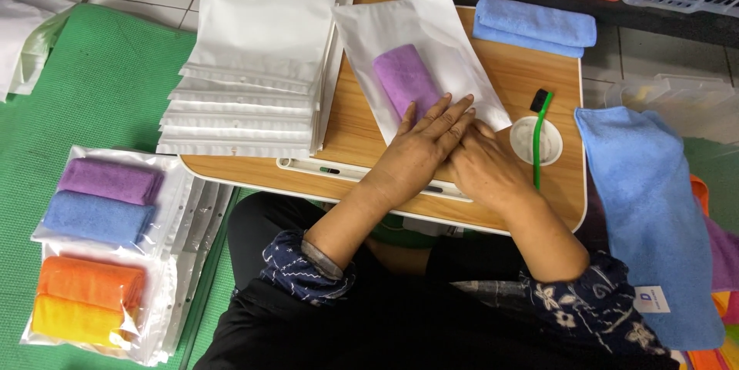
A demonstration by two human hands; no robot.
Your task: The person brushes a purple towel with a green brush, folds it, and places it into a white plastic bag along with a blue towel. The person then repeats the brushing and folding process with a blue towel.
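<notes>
A frosted white pouch [431, 35] lies on the small wooden lap table [531, 77] with a rolled purple cloth [404, 77] showing through it. My left hand [419, 147] lies flat on the pouch's near end, fingers spread and touching the purple roll's lower end. My right hand [485, 166] lies partly under the left one and presses on the pouch's near edge. Neither hand grips anything.
A stack of empty white pouches [254, 70] lies left of the table. Packed pouches with purple, blue, orange and yellow cloths [96, 254] rest on the green mat. A green toothbrush [539, 139] lies across a white lid. Blue cloths lie at the back [535, 27] and right [654, 200].
</notes>
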